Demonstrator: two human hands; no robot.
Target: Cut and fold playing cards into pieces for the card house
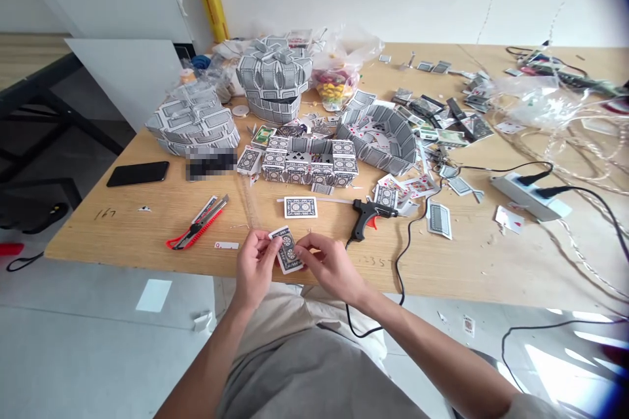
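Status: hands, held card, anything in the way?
Left hand pinches a playing card, patterned back showing; right hand on its other edge. Second card lies flat beyond. Black cord loops below right arm, possible snag.

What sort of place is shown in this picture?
Probably a craft workspace: the light wooden table holds a black corded glue gun, a red utility knife and a rectangular box built from grey patterned playing cards.
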